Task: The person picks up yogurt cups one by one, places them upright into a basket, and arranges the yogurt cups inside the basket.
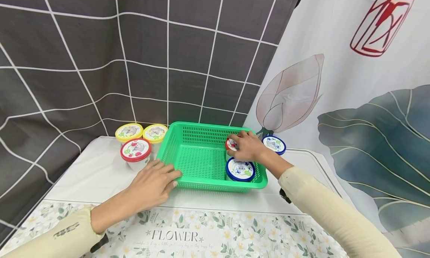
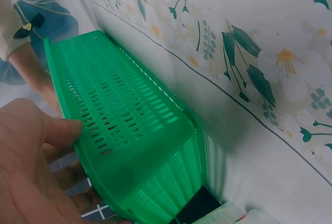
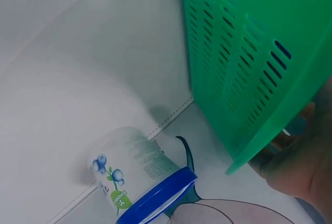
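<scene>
A green plastic basket with slotted walls stands on the table. At its front left corner my left hand holds the rim, the thumb on the outer wall and the fingers over the edge. Inside the right end, my right hand grips a red-lidded tub from above, covering part of its lid. A blue-lidded tub sits just in front of it in the basket. In the right wrist view, the basket wall hides what the fingers hold.
Left of the basket stand two yellow-lidded tubs and a red-lidded tub. Another blue-lidded tub, with blueberries printed on its side, stands outside the right end. A dark checked curtain hangs behind; a floral cloth covers the front.
</scene>
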A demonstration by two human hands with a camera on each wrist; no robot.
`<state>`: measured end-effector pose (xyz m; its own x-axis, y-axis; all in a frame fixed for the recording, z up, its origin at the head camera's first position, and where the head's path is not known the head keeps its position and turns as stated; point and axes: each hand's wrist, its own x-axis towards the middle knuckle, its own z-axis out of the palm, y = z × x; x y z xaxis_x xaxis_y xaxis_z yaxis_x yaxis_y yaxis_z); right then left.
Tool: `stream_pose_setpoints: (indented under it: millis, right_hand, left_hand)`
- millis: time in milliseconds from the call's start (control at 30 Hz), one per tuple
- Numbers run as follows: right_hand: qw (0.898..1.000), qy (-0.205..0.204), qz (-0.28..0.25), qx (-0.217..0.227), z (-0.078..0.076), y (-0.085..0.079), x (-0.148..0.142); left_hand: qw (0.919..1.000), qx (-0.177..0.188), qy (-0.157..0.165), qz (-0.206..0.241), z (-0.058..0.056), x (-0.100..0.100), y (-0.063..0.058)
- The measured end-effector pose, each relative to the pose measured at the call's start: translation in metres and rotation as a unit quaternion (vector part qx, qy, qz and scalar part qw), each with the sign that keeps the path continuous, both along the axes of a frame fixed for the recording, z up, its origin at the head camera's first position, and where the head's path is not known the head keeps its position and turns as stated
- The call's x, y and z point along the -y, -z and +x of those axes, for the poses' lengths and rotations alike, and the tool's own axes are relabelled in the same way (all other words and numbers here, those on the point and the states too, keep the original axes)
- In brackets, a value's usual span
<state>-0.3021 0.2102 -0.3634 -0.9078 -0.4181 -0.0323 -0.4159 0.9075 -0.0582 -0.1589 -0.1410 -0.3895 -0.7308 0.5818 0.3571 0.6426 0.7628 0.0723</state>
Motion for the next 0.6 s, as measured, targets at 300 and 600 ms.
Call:
stream_pose_setpoints:
  millis: [300, 600]
  right_hand:
    - [1.0, -0.002, 0.003, 0.003, 0.001, -0.0014, -0.0005]
    - [1.0, -0.009, 0.008, 0.009, -0.0007, -0.0032, -0.0009]
  left_hand:
    - [1.0, -0.004, 0.0, -0.003, -0.0001, -0.0009, -0.0004]
    - [1.0, 0.0, 0.0, -0.001, 0.0007, -0.0006, -0.0008]
